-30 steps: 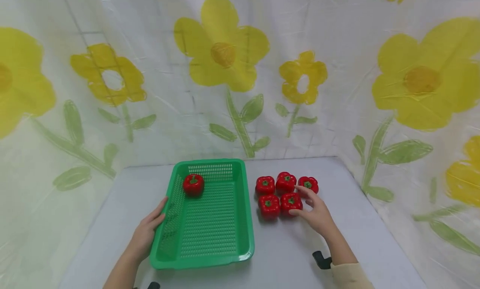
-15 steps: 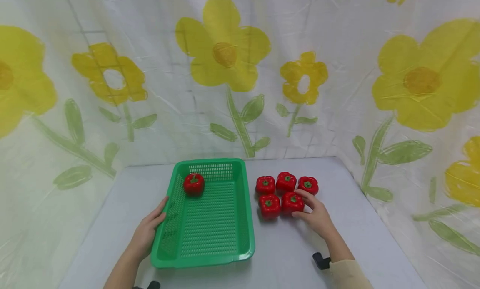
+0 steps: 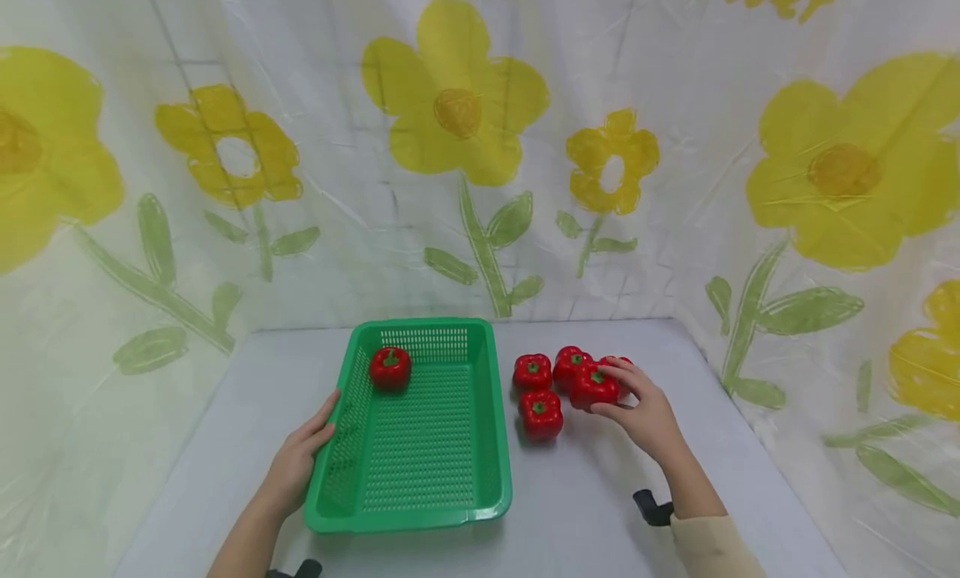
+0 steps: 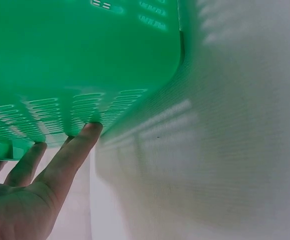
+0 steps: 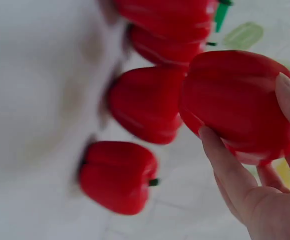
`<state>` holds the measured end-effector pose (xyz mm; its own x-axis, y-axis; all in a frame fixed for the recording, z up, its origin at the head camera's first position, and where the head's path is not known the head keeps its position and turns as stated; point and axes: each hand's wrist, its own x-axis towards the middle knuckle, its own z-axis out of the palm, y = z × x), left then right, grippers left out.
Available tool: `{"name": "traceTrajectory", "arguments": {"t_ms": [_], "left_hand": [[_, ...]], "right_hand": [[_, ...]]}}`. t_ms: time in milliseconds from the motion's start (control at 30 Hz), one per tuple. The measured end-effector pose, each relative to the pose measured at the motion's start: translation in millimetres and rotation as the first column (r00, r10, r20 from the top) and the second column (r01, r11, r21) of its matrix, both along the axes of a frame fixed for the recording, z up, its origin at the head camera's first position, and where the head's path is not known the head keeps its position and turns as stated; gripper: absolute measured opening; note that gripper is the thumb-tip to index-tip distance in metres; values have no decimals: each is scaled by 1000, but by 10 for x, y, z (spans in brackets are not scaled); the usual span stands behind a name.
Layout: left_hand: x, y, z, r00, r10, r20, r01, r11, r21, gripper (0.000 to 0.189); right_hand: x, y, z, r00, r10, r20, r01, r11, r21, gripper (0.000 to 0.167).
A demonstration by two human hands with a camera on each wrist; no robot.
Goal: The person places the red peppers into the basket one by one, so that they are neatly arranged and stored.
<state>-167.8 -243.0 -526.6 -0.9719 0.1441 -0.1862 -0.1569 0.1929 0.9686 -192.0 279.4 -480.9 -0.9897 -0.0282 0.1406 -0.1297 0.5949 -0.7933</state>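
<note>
My right hand (image 3: 651, 416) grips a red bell pepper (image 3: 592, 388) between thumb and fingers. In the right wrist view this bell pepper (image 5: 237, 102) is lifted off the table, level with the fingertips. Around it stand other red bell peppers: one at the back left (image 3: 532, 371), one in front (image 3: 541, 415), one behind (image 3: 570, 366), and one partly hidden by the hand. My left hand (image 3: 288, 471) touches the left side of a green plastic basket (image 3: 498, 445); in the left wrist view its extended fingers (image 4: 67, 160) lie against the slotted wall. One bell pepper (image 3: 389, 370) sits in the basket's back left.
A white table (image 3: 600, 503) bears the basket and the bell peppers. Behind and beside it hangs a white curtain (image 3: 337, 186) painted with yellow flowers. A black wrist mount (image 3: 652, 509) shows at the right wrist.
My right hand has taken hold of the front right bell pepper and raised it, away from the one beside it. My left hand and the basket stay in place; the head view has tilted slightly.
</note>
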Motion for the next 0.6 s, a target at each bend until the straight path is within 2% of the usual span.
{"name": "traceTrajectory", "arguments": {"t_ms": [133,300,433,600], "left_hand": [[1,-1,-2,1000,-1,0,1,1000,3,54],[3,8,-8,1000,-2,11,1,1000,18,53],[2,15,-9,1000,-5,9,4,1000,27,53],[5,-1,-1,1000,0,1,0,1000,21,53]], "right_hand": [[-64,-139,187,998,36,-54,-36,999,-14,64],[-172,-334,348,994,67,-91,-73,996,-58,62],[-267,-517,460,992,99,-79,-107,988,-108,64],[-394,-814,610,986,158,-55,-166,966,-199,67]]}}
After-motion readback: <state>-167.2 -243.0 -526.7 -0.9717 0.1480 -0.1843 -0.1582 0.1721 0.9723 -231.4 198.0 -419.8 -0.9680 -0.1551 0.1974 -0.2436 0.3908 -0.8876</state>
